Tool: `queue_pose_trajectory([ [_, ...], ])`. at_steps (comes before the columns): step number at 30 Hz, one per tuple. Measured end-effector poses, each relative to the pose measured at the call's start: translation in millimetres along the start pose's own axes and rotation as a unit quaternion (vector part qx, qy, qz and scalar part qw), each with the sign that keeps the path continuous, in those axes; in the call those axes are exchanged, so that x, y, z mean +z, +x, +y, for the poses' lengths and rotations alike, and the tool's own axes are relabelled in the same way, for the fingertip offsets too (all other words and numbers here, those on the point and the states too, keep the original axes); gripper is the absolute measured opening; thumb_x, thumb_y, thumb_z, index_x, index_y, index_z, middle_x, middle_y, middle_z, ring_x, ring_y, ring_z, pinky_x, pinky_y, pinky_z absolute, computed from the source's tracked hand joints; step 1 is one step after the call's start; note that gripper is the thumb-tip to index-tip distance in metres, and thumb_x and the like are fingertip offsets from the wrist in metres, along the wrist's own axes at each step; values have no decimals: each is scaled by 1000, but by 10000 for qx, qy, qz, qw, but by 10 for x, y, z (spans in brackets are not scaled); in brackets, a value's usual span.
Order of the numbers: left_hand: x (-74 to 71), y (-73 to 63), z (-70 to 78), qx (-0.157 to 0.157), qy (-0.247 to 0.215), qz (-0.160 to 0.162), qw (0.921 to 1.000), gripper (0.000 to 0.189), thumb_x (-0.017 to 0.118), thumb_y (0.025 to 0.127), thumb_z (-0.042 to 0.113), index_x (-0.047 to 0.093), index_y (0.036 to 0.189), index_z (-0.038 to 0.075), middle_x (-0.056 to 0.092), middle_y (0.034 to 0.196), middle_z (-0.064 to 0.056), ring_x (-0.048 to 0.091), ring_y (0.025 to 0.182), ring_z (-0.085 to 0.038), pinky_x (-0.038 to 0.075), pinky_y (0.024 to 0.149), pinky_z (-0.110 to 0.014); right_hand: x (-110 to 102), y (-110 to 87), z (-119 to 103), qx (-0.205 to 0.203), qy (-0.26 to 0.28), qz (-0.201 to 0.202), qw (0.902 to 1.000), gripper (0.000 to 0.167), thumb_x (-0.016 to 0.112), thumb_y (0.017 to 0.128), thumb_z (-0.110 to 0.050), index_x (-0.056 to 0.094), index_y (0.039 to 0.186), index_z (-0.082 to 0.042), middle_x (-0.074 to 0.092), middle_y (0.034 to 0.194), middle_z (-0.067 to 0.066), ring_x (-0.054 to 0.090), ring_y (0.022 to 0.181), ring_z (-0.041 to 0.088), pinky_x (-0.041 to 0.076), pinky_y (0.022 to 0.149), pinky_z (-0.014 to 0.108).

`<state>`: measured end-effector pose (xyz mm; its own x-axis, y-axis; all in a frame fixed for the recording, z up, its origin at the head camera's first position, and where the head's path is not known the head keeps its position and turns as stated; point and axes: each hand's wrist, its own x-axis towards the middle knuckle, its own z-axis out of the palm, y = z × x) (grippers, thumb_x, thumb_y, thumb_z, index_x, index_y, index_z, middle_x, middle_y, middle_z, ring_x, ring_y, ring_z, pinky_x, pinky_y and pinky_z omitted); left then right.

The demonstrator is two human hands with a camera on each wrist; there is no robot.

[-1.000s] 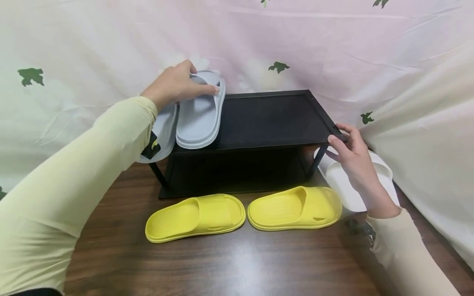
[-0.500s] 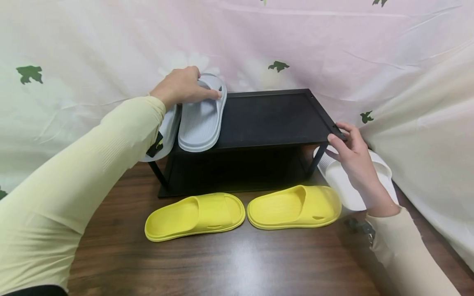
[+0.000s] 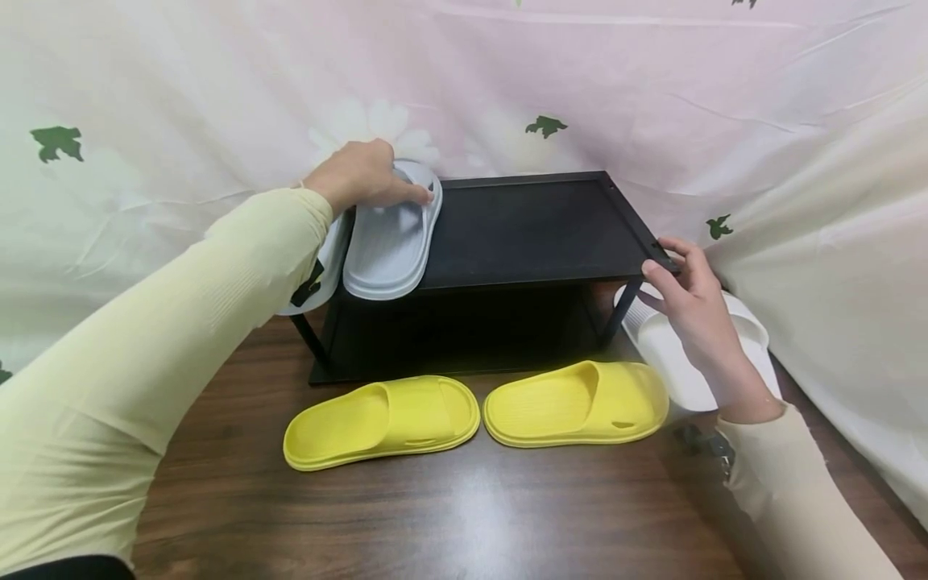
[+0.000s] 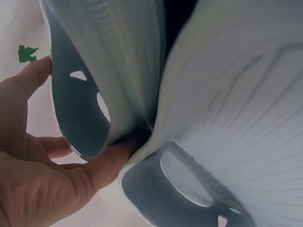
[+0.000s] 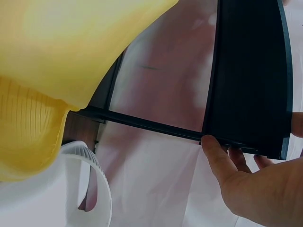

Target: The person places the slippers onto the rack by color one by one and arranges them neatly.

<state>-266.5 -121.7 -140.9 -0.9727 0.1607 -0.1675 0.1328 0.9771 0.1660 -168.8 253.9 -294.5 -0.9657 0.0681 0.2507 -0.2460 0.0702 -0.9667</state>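
Observation:
My left hand grips a light grey slide slipper across its strap, at the left end of a black two-tier shoe rack. A matching grey slipper lies right beside it, partly covered by my forearm. In the left wrist view, a finger reaches in between the two slippers, while other fingers touch the outer side of the strap of one slipper. My right hand holds the rack's near right corner, thumb on the edge; the right wrist view shows the fingers curling round that end.
Two yellow slippers, one on the left and one on the right, lie on the brown wooden surface before the rack. A white slipper sits at the right under my hand. Patterned cloth hangs behind.
My left hand and the gripped grey slipper have shifted slightly right and toward me, the slipper's heel settling lower in view. The right hand stays at the rack's corner.

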Motion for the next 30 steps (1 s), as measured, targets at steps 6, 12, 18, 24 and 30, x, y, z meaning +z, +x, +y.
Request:
queue_pose_trajectory([
  [6, 30, -10, 7, 97, 20, 3, 10000, 69, 60, 94, 56, 47, 127, -3, 54, 113, -17, 55, 101, -31, 50, 87, -44, -3, -5, 11, 20, 56, -36, 10000, 48, 61, 102, -15, 40, 145, -12, 46, 120, 3, 59, 106, 8, 53, 88, 23],
  [12, 48, -20, 29, 173, 131, -2, 9998, 66, 59, 95, 56, 50, 124, -2, 55, 110, -16, 56, 97, -30, 50, 82, -41, -20, -20, 18, 19, 73, -45, 10000, 47, 61, 102, -15, 40, 144, -12, 45, 122, 3, 60, 106, 6, 53, 89, 24],
  [18, 51, -46, 50, 84, 258, -69, 9996, 66, 58, 95, 58, 52, 124, -2, 57, 110, -16, 58, 97, -30, 52, 82, -41, -13, -25, 25, -26, 104, -39, 9999, 47, 61, 102, -14, 40, 144, -11, 46, 120, 4, 61, 105, 6, 54, 86, 21],
  [24, 35, -75, 54, 50, 389, -124, 9992, 65, 55, 96, 58, 53, 123, -1, 57, 111, -17, 57, 98, -31, 51, 84, -42, -9, -27, 23, -51, 148, -41, 9999, 45, 61, 102, -13, 42, 142, -12, 46, 119, 5, 62, 103, 6, 54, 84, 19],
  [30, 11, -83, 51, 124, 457, -222, 9986, 70, 53, 97, 59, 51, 126, -5, 56, 115, -20, 56, 102, -32, 51, 87, -43, -7, -20, 20, -39, 139, -29, 9999, 44, 61, 101, -13, 42, 141, -13, 46, 119, 5, 61, 103, 6, 54, 83, 19],
])
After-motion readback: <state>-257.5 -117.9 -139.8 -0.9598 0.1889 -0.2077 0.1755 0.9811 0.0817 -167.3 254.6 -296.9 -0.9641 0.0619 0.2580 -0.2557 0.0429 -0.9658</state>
